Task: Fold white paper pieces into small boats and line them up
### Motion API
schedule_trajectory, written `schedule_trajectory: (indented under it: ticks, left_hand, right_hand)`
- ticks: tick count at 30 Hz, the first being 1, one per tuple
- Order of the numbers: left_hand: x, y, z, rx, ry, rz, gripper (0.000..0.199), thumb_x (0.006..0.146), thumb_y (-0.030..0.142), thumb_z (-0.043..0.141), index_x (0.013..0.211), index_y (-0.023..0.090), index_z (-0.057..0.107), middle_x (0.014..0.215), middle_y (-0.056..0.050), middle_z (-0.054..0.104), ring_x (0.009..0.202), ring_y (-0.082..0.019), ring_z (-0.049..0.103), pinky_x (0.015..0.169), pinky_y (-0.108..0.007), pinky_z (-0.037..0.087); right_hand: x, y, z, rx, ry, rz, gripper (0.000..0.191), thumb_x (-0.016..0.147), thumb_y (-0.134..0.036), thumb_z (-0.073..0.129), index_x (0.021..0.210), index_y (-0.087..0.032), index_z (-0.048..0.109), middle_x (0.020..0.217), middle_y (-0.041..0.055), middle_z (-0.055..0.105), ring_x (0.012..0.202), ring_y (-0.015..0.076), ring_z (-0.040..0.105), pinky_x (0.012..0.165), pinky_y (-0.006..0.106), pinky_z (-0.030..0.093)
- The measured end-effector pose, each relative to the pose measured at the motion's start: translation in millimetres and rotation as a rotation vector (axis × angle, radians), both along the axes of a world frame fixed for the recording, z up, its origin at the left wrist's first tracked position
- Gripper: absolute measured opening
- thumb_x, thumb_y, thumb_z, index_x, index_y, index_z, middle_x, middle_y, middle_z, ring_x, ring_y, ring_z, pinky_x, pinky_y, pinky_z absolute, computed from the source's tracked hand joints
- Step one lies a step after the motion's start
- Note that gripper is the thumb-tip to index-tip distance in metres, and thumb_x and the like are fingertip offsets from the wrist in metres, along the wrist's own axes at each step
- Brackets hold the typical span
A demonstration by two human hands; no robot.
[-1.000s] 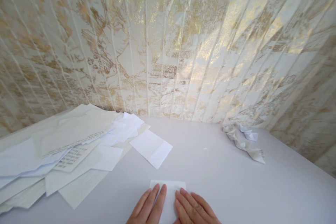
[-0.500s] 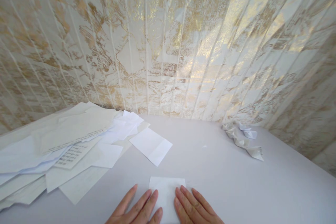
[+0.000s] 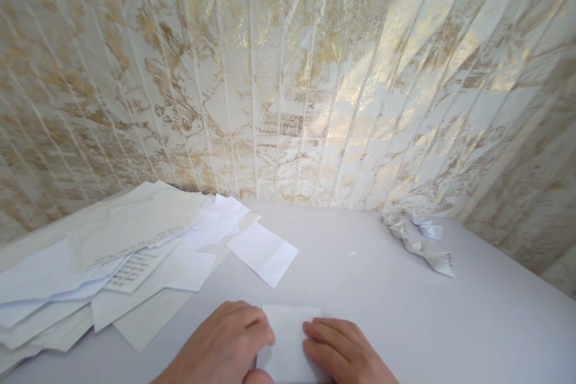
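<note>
A white sheet of paper (image 3: 290,336) lies flat on the table between my hands at the bottom centre. My left hand (image 3: 231,342) is at the sheet's left edge, its fingers curled inward and its thumb low beside them, closed on that edge. On the right side of the sheet, my right hand (image 3: 342,348) rests with its fingers extended, lying flat on the paper. The near part of the sheet runs out of the picture.
A wide pile of loose papers (image 3: 148,222) covers the left of the table (image 3: 382,312). Beside it lies a single white sheet (image 3: 265,252). Several small folded paper pieces (image 3: 416,245) sit at the back right, before a patterned curtain (image 3: 288,72).
My left hand has gone from lying flat with spread fingers to curled at the sheet's left edge. My right hand stays on the paper. The view has shifted slightly.
</note>
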State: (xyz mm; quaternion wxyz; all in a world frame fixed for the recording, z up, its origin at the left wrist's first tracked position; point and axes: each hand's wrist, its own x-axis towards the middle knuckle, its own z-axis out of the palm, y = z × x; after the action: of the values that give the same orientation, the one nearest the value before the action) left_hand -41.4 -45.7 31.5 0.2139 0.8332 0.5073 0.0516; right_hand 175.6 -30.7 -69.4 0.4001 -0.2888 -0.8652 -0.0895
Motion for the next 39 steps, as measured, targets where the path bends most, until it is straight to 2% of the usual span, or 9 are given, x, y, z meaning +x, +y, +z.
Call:
schedule_trajectory:
  ticks: [2, 4, 7, 10, 15, 21, 28, 33, 39]
  left_hand:
    - [8, 7, 8.2, -0.031, -0.005, 0.088, 0.04, 0.061, 0.01, 0.057, 0.099, 0.022, 0.063, 0.104, -0.003, 0.061, 0.102, -0.021, 0.051, 0.091, -0.03, 0.036]
    - [12, 12, 5.1, -0.055, -0.017, 0.131, 0.054, 0.058, 0.01, 0.057, 0.112, 0.019, 0.057, 0.115, -0.006, 0.054, 0.109, -0.022, 0.044, 0.096, -0.032, 0.032]
    - [10, 15, -7.2, -0.07, -0.039, 0.147, 0.062, 0.057, 0.013, 0.057, 0.118, 0.017, 0.05, 0.119, -0.007, 0.049, 0.112, -0.023, 0.039, 0.098, -0.034, 0.029]
    - [7, 18, -13.5, -0.077, -0.062, 0.14, 0.061, 0.057, 0.015, 0.058, 0.118, 0.017, 0.05, 0.116, -0.007, 0.049, 0.109, -0.024, 0.04, 0.096, -0.034, 0.03]
    - [8, 20, -11.3, -0.093, -0.069, 0.15, 0.054, 0.056, 0.016, 0.06, 0.109, 0.017, 0.054, 0.108, -0.006, 0.05, 0.102, -0.023, 0.043, 0.09, -0.033, 0.035]
    - [7, 21, -11.4, -0.101, -0.075, 0.129, 0.048, 0.058, 0.017, 0.059, 0.106, 0.02, 0.054, 0.105, -0.004, 0.05, 0.101, -0.022, 0.042, 0.087, -0.032, 0.034]
    - [8, 20, -17.4, -0.068, -0.085, 0.13, 0.045, 0.056, 0.015, 0.058, 0.101, 0.019, 0.055, 0.103, -0.003, 0.049, 0.098, -0.022, 0.042, 0.085, -0.031, 0.034]
    - [13, 18, -9.8, -0.068, -0.064, 0.134, 0.048, 0.053, 0.009, 0.055, 0.1, 0.018, 0.053, 0.107, -0.004, 0.048, 0.102, -0.022, 0.04, 0.087, -0.032, 0.032]
    - [13, 16, -5.6, -0.094, -0.07, 0.122, 0.049, 0.052, 0.006, 0.051, 0.099, 0.018, 0.052, 0.113, -0.005, 0.048, 0.108, -0.022, 0.038, 0.091, -0.033, 0.029]
  right_hand:
    - [-2, 3, 8.4, -0.223, 0.045, 0.04, 0.04, 0.091, -0.046, 0.03, 0.078, -0.02, 0.057, 0.084, 0.0059, 0.066, 0.077, 0.0168, 0.06, 0.069, 0.027, 0.049]
    - [-1, 4, 20.1, -0.446, -0.016, 0.018, 0.019, 0.082, -0.037, 0.052, 0.087, -0.02, 0.057, 0.092, 0.0063, 0.063, 0.086, 0.0193, 0.057, 0.075, 0.029, 0.048]
    - [2, 5, 33.4, -0.601, -0.059, -0.105, 0.04, 0.064, -0.024, 0.069, 0.1, -0.018, 0.054, 0.101, 0.0088, 0.059, 0.094, 0.0238, 0.054, 0.081, 0.034, 0.046]
    - [1, 6, 37.5, -0.67, -0.059, -0.196, 0.053, 0.057, -0.021, 0.074, 0.104, -0.016, 0.051, 0.102, 0.0099, 0.057, 0.095, 0.0259, 0.053, 0.083, 0.037, 0.046]
    - [-2, 6, 37.9, -0.723, -0.035, -0.25, 0.053, 0.053, -0.017, 0.074, 0.101, -0.016, 0.052, 0.097, 0.0081, 0.058, 0.092, 0.0259, 0.053, 0.082, 0.038, 0.045]
    - [-1, 6, 37.7, -0.664, -0.009, -0.248, 0.05, 0.054, -0.019, 0.072, 0.101, -0.019, 0.052, 0.095, 0.0066, 0.059, 0.089, 0.0252, 0.055, 0.078, 0.037, 0.047]
    - [-3, 4, 32.0, -0.65, 0.084, -0.212, 0.053, 0.052, -0.009, 0.066, 0.102, -0.021, 0.05, 0.093, 0.0051, 0.056, 0.089, 0.0246, 0.054, 0.078, 0.037, 0.046]
    - [-5, 2, 30.1, -0.693, 0.166, -0.148, 0.06, 0.049, 0.0, 0.057, 0.104, -0.022, 0.046, 0.094, 0.0032, 0.052, 0.088, 0.0217, 0.053, 0.077, 0.032, 0.046]
    - [-2, 4, 32.5, -0.719, 0.154, -0.092, 0.058, 0.052, -0.001, 0.055, 0.105, -0.022, 0.045, 0.094, 0.0031, 0.053, 0.084, 0.0197, 0.055, 0.074, 0.029, 0.048]
